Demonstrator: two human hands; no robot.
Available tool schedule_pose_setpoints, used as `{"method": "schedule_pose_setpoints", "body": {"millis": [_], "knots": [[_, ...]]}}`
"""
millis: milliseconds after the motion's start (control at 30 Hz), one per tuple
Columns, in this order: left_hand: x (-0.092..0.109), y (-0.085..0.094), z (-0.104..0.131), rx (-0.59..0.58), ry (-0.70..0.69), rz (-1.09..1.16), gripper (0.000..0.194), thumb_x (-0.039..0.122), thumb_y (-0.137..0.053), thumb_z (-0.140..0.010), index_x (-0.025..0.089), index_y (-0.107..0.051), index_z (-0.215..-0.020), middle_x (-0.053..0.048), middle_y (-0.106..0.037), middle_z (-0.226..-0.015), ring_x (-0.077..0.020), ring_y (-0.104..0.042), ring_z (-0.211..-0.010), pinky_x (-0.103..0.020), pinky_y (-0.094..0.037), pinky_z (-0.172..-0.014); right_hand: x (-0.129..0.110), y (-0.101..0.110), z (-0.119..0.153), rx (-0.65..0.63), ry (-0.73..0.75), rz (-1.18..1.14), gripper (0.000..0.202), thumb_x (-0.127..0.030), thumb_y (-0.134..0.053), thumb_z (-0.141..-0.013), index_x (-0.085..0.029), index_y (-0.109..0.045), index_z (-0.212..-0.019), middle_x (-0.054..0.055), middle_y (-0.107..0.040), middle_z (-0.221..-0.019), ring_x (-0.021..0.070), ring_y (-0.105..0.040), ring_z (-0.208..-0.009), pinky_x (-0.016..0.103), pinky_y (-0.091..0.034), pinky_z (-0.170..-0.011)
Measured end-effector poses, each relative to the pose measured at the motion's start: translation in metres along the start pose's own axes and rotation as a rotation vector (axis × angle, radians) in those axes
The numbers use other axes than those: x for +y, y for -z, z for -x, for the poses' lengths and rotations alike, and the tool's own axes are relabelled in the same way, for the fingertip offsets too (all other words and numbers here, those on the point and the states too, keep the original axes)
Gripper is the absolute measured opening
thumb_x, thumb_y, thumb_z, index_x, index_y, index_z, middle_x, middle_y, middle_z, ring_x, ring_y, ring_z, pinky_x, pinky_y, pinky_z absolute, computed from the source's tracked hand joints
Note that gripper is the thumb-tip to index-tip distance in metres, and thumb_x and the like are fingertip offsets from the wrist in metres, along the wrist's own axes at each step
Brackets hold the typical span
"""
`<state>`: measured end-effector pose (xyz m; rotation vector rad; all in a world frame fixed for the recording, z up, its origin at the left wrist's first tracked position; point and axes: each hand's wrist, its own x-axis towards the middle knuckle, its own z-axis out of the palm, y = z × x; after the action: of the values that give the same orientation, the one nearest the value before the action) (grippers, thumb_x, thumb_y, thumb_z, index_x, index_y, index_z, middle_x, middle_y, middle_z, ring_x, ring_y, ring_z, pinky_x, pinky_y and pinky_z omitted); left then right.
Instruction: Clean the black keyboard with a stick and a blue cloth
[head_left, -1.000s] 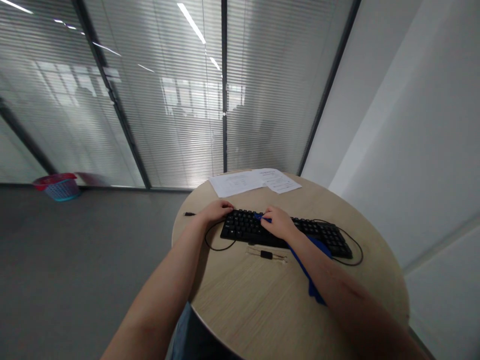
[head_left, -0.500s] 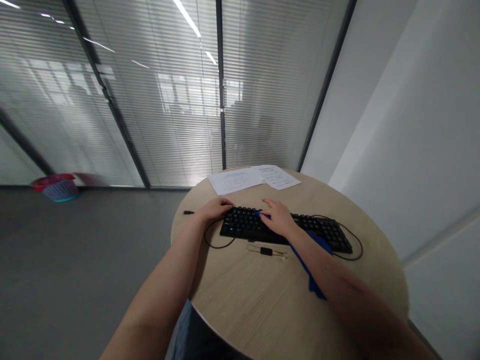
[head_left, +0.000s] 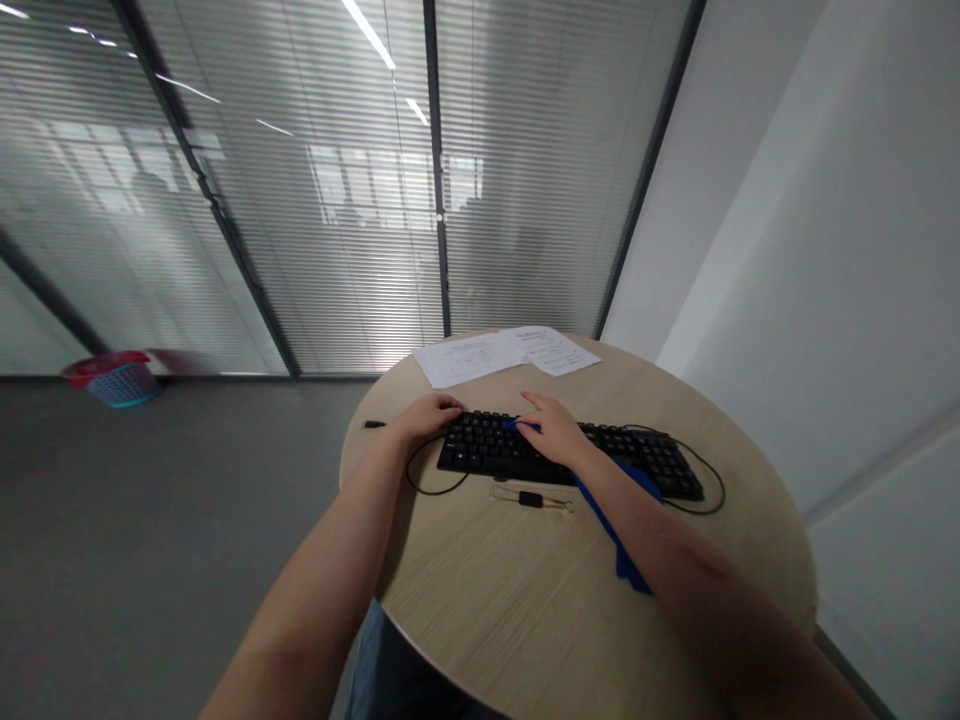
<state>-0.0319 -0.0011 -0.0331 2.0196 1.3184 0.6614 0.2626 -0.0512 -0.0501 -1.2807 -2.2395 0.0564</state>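
Observation:
A black keyboard [head_left: 499, 455] lies across the round wooden table [head_left: 480, 570]. At its left end my left hand [head_left: 433, 413] rests with its fingers closed against the upper corner. My right hand [head_left: 553, 428] is over the keyboard's middle, its fingers closed on a blue cloth [head_left: 634, 570], with the index finger stretched out. A small blue part of the cloth shows at the fingertips on the keys; the rest runs under my right wrist and forearm onto the table.
Two printed sheets [head_left: 472, 360] lie near the table's far edge. A black clip-like item [head_left: 531, 499] is in front of the keyboard. Black cable loops at both keyboard ends, with a plug [head_left: 373, 424] at left. A red and blue basket [head_left: 124, 382] stands on the floor.
The view has shifted very slightly. Both hands stay in nearly the same places on the keyboard, and the blue cloth shows a little less at my right fingertips.

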Motion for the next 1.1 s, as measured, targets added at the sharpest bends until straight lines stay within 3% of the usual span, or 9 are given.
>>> {"method": "schedule_pose_setpoints", "body": {"millis": [567,800,1100], "knots": [[0.0038,0.003,0.0024,0.007,0.012,-0.008,0.044,0.048,-0.059,-0.073,0.016,-0.076,-0.097,-0.008,-0.078,-0.1,-0.0269,-0.069,-0.095,-0.034,-0.051,-0.088,0.0032,-0.0016,-0.0042,-0.015,-0.085,-0.06,0.023,-0.033,-0.06,-0.092,-0.025,-0.081,-0.099,0.008,-0.057,-0.145,0.0279,-0.055,-0.13,0.046,-0.04,-0.113],[0.0017,0.0023,0.0015,0.016,0.007,0.004,0.044,0.048,-0.06,-0.073,0.016,-0.076,-0.098,-0.008,-0.078,-0.101,-0.028,-0.069,-0.098,-0.036,-0.051,-0.091,0.0026,0.0004,-0.0055,-0.02,-0.093,-0.096,0.022,-0.029,-0.062,-0.09,-0.019,-0.081,-0.095,0.013,-0.056,-0.145,0.0282,-0.055,-0.131,0.042,-0.039,-0.114],[-0.001,0.003,-0.0005,-0.008,0.004,0.057,0.044,0.05,-0.061,-0.073,0.016,-0.075,-0.097,-0.009,-0.077,-0.102,-0.0272,-0.069,-0.098,-0.036,-0.052,-0.091,0.0021,0.0009,-0.0062,-0.042,-0.061,-0.117,0.023,-0.033,-0.061,-0.092,-0.021,-0.081,-0.096,0.011,-0.056,-0.146,0.0262,-0.053,-0.133,0.043,-0.037,-0.115]]}}
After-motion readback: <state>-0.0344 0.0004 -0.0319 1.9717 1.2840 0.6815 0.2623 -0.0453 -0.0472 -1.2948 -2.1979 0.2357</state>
